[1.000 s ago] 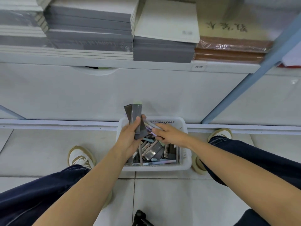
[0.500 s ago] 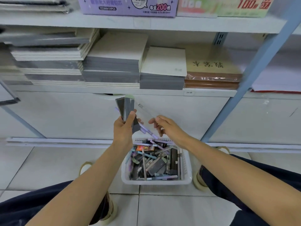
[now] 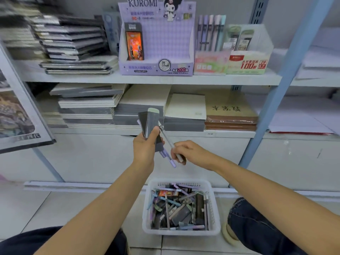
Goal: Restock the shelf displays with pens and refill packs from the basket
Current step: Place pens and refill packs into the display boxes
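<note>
Hands meet in front of the lower shelf, seen from the head camera. The left hand (image 3: 145, 146) is closed around a fan of dark refill packs (image 3: 150, 124) with a purple pen (image 3: 168, 159) sticking out below. The right hand (image 3: 187, 150) pinches a white pen (image 3: 168, 138) between its fingertips (tip slanting up toward the packs). On the floor below sits the white basket (image 3: 214, 230), heaped with pens and packs. The purple display box (image 3: 156, 69) stands at the upper shelf's front edge.
</note>
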The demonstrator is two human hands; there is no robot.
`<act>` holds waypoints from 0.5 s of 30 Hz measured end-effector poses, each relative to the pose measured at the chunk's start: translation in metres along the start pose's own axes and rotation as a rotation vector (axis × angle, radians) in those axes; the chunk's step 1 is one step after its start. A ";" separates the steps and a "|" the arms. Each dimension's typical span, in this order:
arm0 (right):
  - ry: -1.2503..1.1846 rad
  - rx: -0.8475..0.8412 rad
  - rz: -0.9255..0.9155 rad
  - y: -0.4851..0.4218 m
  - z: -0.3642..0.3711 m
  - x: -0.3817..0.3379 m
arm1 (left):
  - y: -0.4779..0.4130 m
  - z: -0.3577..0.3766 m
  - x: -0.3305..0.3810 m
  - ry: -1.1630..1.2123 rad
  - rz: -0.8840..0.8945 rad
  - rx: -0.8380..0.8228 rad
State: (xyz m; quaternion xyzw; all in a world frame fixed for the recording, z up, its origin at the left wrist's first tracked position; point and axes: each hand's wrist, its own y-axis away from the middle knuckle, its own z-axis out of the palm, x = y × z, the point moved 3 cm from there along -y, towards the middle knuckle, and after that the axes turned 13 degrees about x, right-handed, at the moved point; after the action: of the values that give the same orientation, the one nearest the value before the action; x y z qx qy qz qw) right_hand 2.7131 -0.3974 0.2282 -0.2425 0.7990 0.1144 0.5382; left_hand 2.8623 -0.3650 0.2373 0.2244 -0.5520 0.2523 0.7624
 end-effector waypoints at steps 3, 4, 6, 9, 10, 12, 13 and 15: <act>0.014 -0.050 -0.052 0.000 -0.008 -0.019 | 0.001 0.003 0.012 -0.070 0.016 -0.030; 0.008 -0.069 -0.070 0.000 -0.011 -0.026 | 0.001 0.005 0.018 -0.071 0.018 -0.039; -0.011 -0.077 -0.092 -0.002 -0.022 -0.037 | 0.000 0.007 0.030 -0.060 0.047 -0.054; -0.095 0.014 -0.102 -0.008 -0.043 -0.055 | -0.004 0.012 0.048 -0.048 0.060 -0.061; -0.159 0.059 -0.097 -0.010 -0.050 -0.063 | -0.005 0.014 0.054 -0.052 0.056 -0.061; -0.299 0.179 -0.105 -0.015 -0.063 -0.081 | -0.006 0.020 0.063 -0.077 0.054 -0.099; -0.353 0.240 -0.116 -0.018 -0.070 -0.089 | -0.006 0.024 0.067 -0.094 0.047 -0.135; -0.444 0.315 -0.135 -0.022 -0.078 -0.103 | -0.003 0.033 0.074 -0.106 0.012 -0.223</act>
State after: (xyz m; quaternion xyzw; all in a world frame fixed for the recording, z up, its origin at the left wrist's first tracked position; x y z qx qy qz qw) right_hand 2.6924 -0.4240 0.3550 -0.1777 0.6515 0.0028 0.7376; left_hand 2.8600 -0.3777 0.3169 0.1480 -0.6175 0.1820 0.7508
